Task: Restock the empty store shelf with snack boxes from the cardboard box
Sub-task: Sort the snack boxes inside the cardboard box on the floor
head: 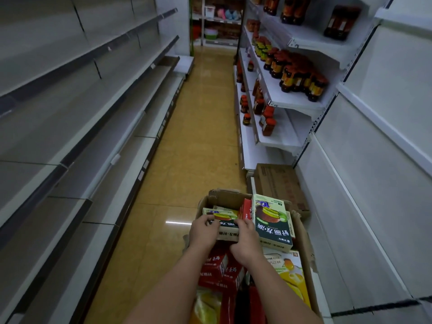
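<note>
— Where are the snack boxes?
— In the cardboard box point(304, 239) on the aisle floor. Left hand point(203, 232) and right hand point(245, 239) both grip a green snack box point(222, 217) by its ends, likely to lift it level.
— The shelf?
— The empty shelf point(98, 174), left of the cardboard box.

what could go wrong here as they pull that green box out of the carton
1. The upright green box leans right beside the flat green box that both hands hold; lifting could topple it.
2. The left hand and right hand pinch only its near edge, so the grip may slip.
</note>
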A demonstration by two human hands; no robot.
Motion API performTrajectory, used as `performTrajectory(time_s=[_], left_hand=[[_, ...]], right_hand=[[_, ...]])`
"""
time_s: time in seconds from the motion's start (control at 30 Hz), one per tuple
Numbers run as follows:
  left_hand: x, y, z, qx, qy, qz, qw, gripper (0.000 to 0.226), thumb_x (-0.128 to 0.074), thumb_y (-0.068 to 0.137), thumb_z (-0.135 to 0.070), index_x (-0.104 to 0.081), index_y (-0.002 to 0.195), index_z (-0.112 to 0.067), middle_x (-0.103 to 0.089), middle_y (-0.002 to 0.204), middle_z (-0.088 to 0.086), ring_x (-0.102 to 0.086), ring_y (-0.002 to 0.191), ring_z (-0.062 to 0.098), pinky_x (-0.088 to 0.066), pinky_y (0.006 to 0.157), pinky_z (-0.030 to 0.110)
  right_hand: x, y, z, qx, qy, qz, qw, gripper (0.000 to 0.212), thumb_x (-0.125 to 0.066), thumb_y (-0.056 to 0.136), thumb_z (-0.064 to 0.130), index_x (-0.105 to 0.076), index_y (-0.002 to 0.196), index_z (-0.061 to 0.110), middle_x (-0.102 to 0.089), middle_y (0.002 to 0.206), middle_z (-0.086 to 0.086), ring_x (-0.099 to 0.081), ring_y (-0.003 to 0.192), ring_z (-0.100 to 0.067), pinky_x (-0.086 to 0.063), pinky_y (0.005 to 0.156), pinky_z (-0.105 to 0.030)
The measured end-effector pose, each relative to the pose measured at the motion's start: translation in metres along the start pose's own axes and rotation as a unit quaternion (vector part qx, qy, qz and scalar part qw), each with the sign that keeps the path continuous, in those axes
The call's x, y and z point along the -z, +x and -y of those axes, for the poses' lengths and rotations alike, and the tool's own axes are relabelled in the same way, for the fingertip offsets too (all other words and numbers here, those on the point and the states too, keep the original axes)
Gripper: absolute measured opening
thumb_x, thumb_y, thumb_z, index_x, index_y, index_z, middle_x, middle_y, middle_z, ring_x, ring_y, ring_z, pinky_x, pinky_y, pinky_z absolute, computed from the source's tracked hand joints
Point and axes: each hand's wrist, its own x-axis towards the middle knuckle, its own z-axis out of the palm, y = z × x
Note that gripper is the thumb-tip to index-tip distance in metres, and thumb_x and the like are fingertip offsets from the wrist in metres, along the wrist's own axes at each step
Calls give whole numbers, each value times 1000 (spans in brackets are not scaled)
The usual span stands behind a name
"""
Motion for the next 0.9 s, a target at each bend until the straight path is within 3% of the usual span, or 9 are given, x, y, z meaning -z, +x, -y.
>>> performTrajectory(time_s=[0.07,0.13,0.27,0.37,0.43,0.53,0.7,0.8,0.9], left_hand=[[5,-11,-5,4,0,-14,1000,13,-56,87,-34,-67,93,-30,-66,95,-3,-62,91,21,-53,86,40],[11,-23,-7,2,-2,-27,1000,18,-54,86,-45,-66,86,-32,-67,90,-4,-62,91,22,-52,87,42],[22,-51,-14,-46,-78,13,996,28,-57,88,-49,-65,101,-26,-69,97,0,-65,91,19,-56,83,40],[30,-74,-21,-99,-97,33,990,41,-71,82,-39,-56,119,-29,-62,109,-9,-61,99,10,-53,77,26],[35,-89,-26,-114,-82,26,990,57,-74,81,-28,-47,131,-32,-54,115,-13,-56,102,10,-50,73,21],[43,-108,-32,-108,-50,-13,993,66,-73,81,-21,-42,139,-33,-52,126,-8,-55,107,16,-54,84,39],[58,-137,-28,-66,-93,-44,992,39,-66,87,-22,-49,121,-23,-62,110,0,-65,94,20,-55,85,46],[68,-154,-19,-59,-143,-61,986,26,-60,91,-20,-50,115,-22,-64,104,6,-68,87,25,-57,80,47],[78,-173,-10,-80,-127,-96,984,23,-57,94,-20,-51,114,-27,-64,106,6,-68,87,26,-57,75,44]], right_hand=[[8,-7,4,19,-10,-29,999,59,-53,82,-1,-41,136,21,-29,147,-1,-36,130,-24,-37,106,-33],[18,-14,7,41,-4,-57,998,48,-53,82,1,-48,124,22,-44,132,0,-46,117,-21,-43,96,-34],[42,-29,14,78,33,-90,992,34,-56,83,6,-51,112,24,-52,110,4,-50,105,-20,-46,82,-34],[63,-40,23,79,127,-94,984,33,-66,81,14,-49,105,30,-60,101,3,-57,97,-20,-52,78,-39],[76,-47,29,80,182,-84,976,34,-70,81,14,-51,107,28,-63,103,2,-60,97,-19,-53,82,-41],[91,-57,35,95,229,-68,966,31,-68,85,16,-51,110,25,-60,106,3,-58,96,-14,-50,79,-32],[91,-76,44,100,319,-16,942,38,-68,87,23,-57,119,7,-64,116,-8,-58,102,-18,-43,80,-26],[84,-92,48,93,350,37,931,37,-66,88,24,-55,120,6,-63,115,-9,-58,99,-19,-43,79,-28],[71,-105,52,116,289,98,945,42,-65,89,24,-51,127,15,-55,127,-7,-54,105,-19,-47,81,-32]])
